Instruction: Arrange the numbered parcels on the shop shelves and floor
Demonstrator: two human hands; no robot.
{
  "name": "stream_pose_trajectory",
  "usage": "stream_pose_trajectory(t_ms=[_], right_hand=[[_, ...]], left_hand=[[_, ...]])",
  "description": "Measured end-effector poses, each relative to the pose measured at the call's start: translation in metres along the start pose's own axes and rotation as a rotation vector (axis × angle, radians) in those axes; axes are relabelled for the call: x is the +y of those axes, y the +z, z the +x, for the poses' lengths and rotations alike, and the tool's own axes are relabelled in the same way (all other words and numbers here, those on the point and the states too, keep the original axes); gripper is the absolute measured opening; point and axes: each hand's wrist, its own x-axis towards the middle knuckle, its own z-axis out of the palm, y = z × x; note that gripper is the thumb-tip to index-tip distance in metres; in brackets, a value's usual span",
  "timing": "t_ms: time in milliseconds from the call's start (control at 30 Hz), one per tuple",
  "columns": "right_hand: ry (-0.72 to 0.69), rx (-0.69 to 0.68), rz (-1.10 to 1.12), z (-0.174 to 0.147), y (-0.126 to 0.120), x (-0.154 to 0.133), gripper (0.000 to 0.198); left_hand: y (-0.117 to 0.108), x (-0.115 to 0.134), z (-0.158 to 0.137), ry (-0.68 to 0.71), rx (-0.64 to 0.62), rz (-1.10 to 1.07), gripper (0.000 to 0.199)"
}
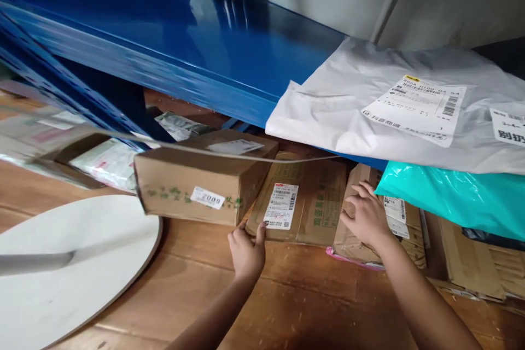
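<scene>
Left hand (246,251), fingers loosely curled and holding nothing, thumb and fingertips touching the near lower edge of the flat brown cardboard parcel with a white shipping label (301,205). That parcel lies on the wooden floor (295,295) under the blue metal shelf (184,49), leaning slightly, between two other boxes.

Right hand (366,217), fingers spread and lying flat on the crumpled brown cardboard parcel (356,240) just right of the first; pressing, not clamped round it. A strip of pink shows under this parcel's near edge.

Progress, as a judgement: both parcels sit in their places on the floor under the shelf, neither lifted nor drawn out; the hands have only made contact.

Left of the flat parcel: a longer brown cardboard box (197,180), green printing along its near side, a small white sticker reading "2009". Its top label is too blurred to read.

On the shelf, right: a white plastic mailer bag (369,104) with a barcode label, print too small; a second label at the right edge shows large Chinese characters, cut off. Under it, a teal plastic mailer bag (451,197). Near left, a white round board (82,262).
</scene>
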Motion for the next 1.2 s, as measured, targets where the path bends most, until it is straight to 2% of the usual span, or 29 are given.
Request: stream_pose_trajectory(t_ms=[167, 300, 467, 700, 900, 1067, 1200], right_hand=[[-0.02, -0.116, -0.014, 0.003, -0.006, 0.003, 0.041], [-0.072, -0.199, -0.004, 0.004, -0.009, 0.01, 0.043], [-0.085, -0.304, -0.032, 0.002, -0.014, 0.011, 0.043], [-0.088, -0.387, -0.126, -0.002, -0.024, 0.002, 0.037], [-0.065, -0.343, -0.249, -0.003, -0.028, -0.004, 0.029], [-0.081, -0.198, -0.219, -0.01, -0.019, -0.005, 0.03], [-0.081, -0.17, -0.168, -0.014, -0.014, -0.002, 0.029]], left_hand=[[0.019, -0.023, -0.004, -0.056, 0.077, -0.088, 0.035], [0.026, -0.031, 0.009, -0.054, 0.014, -0.171, 0.036], [0.018, -0.022, 0.025, 0.036, -0.082, -0.176, 0.034], [0.021, -0.014, 0.054, 0.133, -0.097, -0.146, 0.033], [0.03, -0.005, 0.064, 0.157, -0.062, -0.141, 0.038], [0.023, -0.005, 0.036, 0.151, 0.01, -0.119, 0.042], [0.016, -0.008, 0.021, 0.203, 0.03, -0.113, 0.029]])
